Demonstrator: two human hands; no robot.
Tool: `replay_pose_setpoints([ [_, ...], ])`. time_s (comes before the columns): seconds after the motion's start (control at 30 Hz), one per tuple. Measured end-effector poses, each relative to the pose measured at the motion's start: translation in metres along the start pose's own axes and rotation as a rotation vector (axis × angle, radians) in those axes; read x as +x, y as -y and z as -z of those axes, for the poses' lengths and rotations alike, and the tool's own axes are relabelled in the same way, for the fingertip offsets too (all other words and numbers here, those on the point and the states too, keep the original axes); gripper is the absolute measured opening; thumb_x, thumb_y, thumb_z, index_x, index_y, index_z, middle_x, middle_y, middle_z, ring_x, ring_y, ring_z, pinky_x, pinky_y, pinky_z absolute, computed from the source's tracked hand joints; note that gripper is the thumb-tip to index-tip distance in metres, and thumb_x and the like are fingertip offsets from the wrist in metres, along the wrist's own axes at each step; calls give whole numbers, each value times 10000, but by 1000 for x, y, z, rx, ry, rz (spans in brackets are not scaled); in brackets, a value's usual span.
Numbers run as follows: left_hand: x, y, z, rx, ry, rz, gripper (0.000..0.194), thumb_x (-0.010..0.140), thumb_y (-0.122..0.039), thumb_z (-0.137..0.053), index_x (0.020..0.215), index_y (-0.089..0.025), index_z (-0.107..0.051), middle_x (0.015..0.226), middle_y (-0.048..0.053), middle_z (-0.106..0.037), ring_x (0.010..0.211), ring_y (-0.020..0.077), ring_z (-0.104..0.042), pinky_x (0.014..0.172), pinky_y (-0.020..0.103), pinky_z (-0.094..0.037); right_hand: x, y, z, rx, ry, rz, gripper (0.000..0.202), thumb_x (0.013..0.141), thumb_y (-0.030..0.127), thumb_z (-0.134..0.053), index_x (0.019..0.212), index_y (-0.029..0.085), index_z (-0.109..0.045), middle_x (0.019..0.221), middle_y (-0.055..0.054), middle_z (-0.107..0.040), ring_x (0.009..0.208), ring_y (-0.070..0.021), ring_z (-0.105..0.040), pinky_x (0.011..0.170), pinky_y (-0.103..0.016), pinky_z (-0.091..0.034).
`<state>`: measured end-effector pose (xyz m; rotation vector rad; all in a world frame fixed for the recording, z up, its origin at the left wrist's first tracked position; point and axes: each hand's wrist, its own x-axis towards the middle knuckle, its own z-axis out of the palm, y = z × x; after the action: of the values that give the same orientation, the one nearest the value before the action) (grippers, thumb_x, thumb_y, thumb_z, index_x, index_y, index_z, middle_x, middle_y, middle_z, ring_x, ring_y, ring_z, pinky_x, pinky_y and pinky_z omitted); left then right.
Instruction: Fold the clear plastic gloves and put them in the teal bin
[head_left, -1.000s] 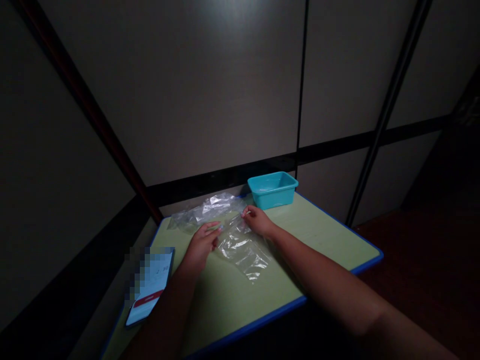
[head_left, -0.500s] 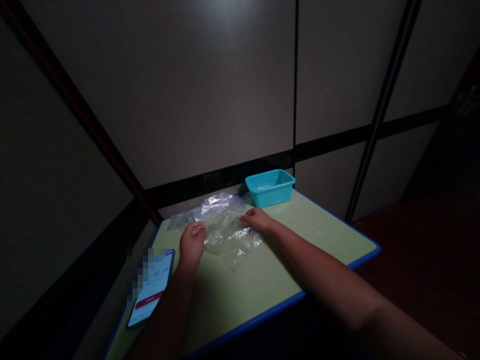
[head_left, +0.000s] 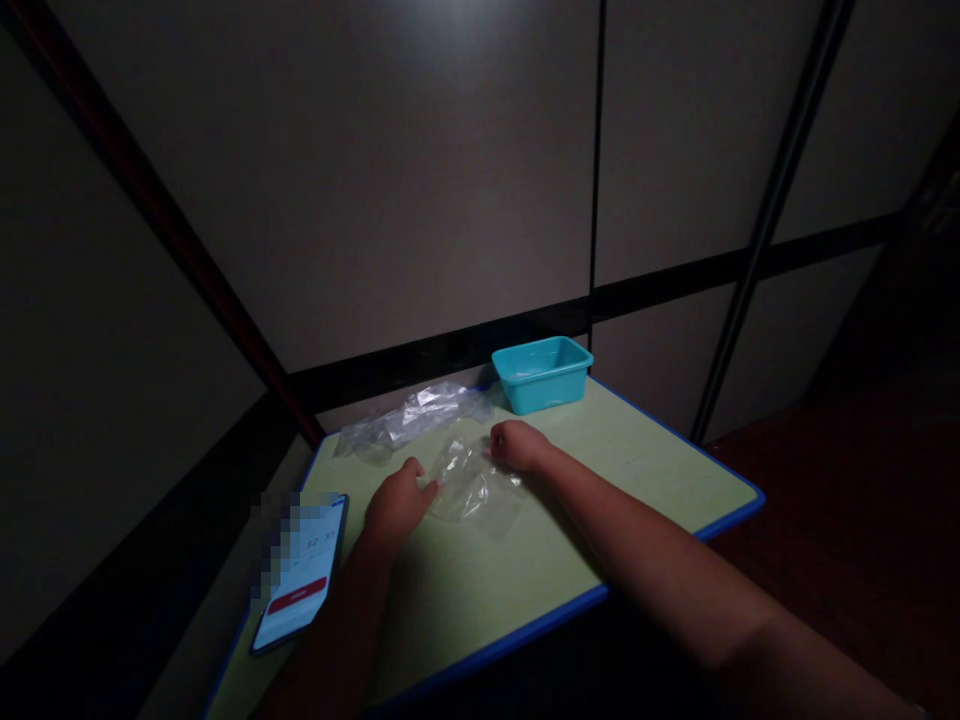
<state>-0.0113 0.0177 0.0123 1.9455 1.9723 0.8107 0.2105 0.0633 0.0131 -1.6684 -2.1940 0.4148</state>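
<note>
Our grip: right hand curled closely on a clear plastic bag, left hand half-spread at its edge, hold unclear. It lies between them on the surface. We seem to be working its edge; next calls for a light touch.

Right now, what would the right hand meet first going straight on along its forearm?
The right hand has the clear bag at its fingers; beyond that, likely the crumpled plastic at the back of the table, though depth is unclear.
</note>
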Motion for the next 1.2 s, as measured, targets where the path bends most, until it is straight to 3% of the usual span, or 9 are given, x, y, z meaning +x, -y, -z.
replay_pose_setpoints([
  [0.17, -2, -5, 3, 367, -115, -149, 404, 790, -426, -544, 1070, -136, -558, 990, 138, -592, 944, 285, -545, 807, 367, -414, -7, 5, 2, -57, 2, 47, 152, 774, 260, -542, 859, 202, -653, 862, -62, -667, 740, -162, -562, 584, -230, -310],
  [0.27, -4, -11, 3, 318, -193, -312, 544, 753, -418, -614, 1202, -134, -494, 1131, 141, -525, 1088, 291, -467, 924, 384, -373, -10, 9, 2, -23, -36, 143, 148, 775, 188, -513, 844, 193, -644, 830, -53, -655, 729, -156, -550, 592, -227, -309],
  [0.37, -7, -16, -1, 240, -143, -503, 637, 697, -379, -690, 1261, -202, -453, 1266, 119, -440, 1182, 289, -392, 977, 404, -342, -14, 14, 3, 44, -59, 309, 133, 742, 124, -520, 785, 169, -637, 798, -45, -630, 722, -143, -530, 621, -220, -321],
  [0.5, -9, -21, -7, 160, -31, -654, 581, 656, -353, -734, 1183, -235, -521, 1365, 105, -374, 1248, 302, -319, 1006, 442, -309, -20, 22, 4, 237, -26, 507, 71, 734, 111, -559, 742, 140, -624, 722, -15, -586, 682, -117, -501, 630, -203, -335],
  [0.63, -4, -22, -4, 19, 10, -707, 233, 669, -340, -717, 825, -202, -612, 1126, 78, -581, 1111, 268, -447, 943, 405, -371, -22, 24, 4, 464, 36, 505, 61, 757, 155, -570, 727, 128, -616, 649, 13, -560, 615, -96, -473, 599, -192, -344],
  [0.77, 3, -18, 3, -132, -61, -654, 172, 763, -305, -599, 635, -199, -558, 870, 53, -652, 905, 217, -552, 846, 362, -422, -15, 17, 4, 564, 16, 383, 107, 740, 215, -608, 691, 120, -598, 616, 18, -545, 593, -94, -463, 569, -192, -340],
  [0.9, 7, -12, 9, -270, -91, -544, 244, 763, -332, -565, 556, -206, -539, 841, 49, -683, 964, 225, -575, 908, 378, -397, -7, 8, 7, 485, -79, 221, 115, 735, 211, -614, 665, 128, -578, 591, 25, -525, 571, -88, -448, 526, -187, -299],
  [1.07, 4, -13, 14, -538, -10, -308, 288, 718, -390, -587, 511, -204, -514, 830, 54, -694, 962, 243, -602, 883, 364, -427, -7, 4, 13, 317, -109, 36, 155, 771, 262, -604, 672, 149, -568, 542, 30, -522, 482, -73, -442, 490, -194, -275],
  [1.2, 0, -18, 17, -774, 110, -133, 289, 723, -438, -579, 600, -178, -591, 711, 55, -676, 774, 225, -642, 798, 358, -462, -10, 5, 15, 255, -83, -24, 180, 793, 319, -585, 704, 163, -570, 526, 28, -537, 418, -66, -437, 464, -200, -273],
])
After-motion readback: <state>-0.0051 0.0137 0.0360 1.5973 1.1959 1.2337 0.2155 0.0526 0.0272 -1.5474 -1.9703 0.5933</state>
